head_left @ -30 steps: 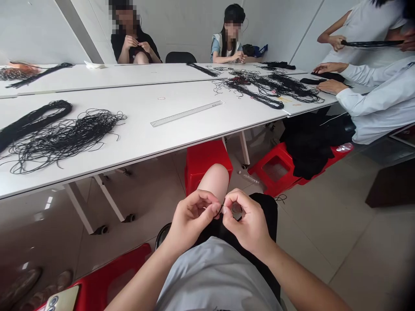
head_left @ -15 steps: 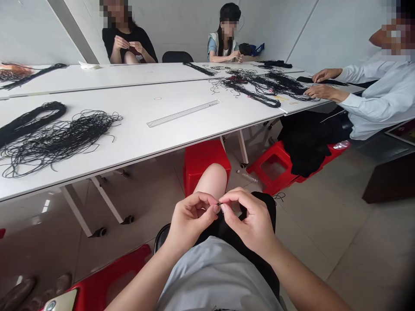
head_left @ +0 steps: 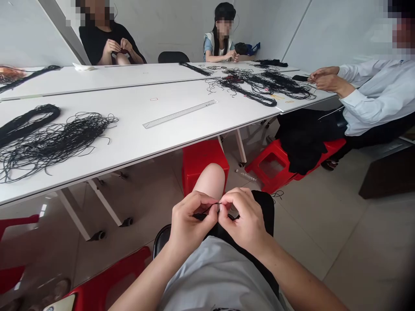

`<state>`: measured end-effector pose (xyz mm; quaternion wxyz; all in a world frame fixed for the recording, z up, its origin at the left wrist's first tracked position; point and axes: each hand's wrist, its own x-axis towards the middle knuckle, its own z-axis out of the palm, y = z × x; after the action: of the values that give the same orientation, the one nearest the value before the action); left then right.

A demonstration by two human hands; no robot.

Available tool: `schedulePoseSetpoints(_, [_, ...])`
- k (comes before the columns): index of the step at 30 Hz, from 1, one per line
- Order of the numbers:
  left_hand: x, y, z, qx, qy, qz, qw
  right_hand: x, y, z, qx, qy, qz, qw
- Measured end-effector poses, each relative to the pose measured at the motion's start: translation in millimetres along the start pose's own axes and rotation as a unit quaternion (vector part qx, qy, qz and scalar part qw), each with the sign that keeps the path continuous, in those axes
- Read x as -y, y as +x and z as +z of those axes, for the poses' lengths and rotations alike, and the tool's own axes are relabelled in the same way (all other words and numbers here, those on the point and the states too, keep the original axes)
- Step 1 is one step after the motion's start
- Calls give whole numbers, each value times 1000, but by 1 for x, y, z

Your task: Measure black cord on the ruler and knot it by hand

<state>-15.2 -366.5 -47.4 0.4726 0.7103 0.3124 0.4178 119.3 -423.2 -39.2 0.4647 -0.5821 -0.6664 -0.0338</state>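
Observation:
Over my lap, my left hand (head_left: 193, 220) and my right hand (head_left: 243, 218) meet with fingertips almost touching. Each pinches a thin black cord (head_left: 219, 203) between thumb and index finger. Only a short bit of the cord shows between the fingertips; the rest is hidden by my fingers or lost against the dark cloth below. On the white table (head_left: 129, 121) in front lie a loose tangle of black cords (head_left: 68, 136) and a looped black hank (head_left: 35, 119), both at the left. A clear ruler (head_left: 180, 114) lies slantwise near the table's middle.
Red stools (head_left: 204, 157) stand under and beside the table. More black cords (head_left: 272, 82) are spread on the table at the right. A person in a light shirt (head_left: 372, 95) handles cord there; two other people sit along the far side. A phone (head_left: 61, 303) lies at lower left.
My hands have drawn slightly closer together, both still pinching the cord. The view has shifted a little. The person at the right has brought their hands together.

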Motion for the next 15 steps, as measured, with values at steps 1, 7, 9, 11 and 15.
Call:
schedulePoseSetpoints(1, [0,0,0,2,6,0,1000,-1,0,1,-3,-4,-4,1000])
schedulePoseSetpoints(7, [-2,3,0,17,-20,-40,999,-3,2,-2,-13,11,14,1000])
schedulePoseSetpoints(9, [-3,4,-1,28,-56,-79,995,-5,3,-6,20,38,38,998])
schedulePoseSetpoints(11, [-3,5,-2,36,-92,-120,988,-6,3,-10,63,77,62,993])
schedulePoseSetpoints(15, [-5,6,-2,35,-114,-151,981,-9,2,-13,97,150,99,979])
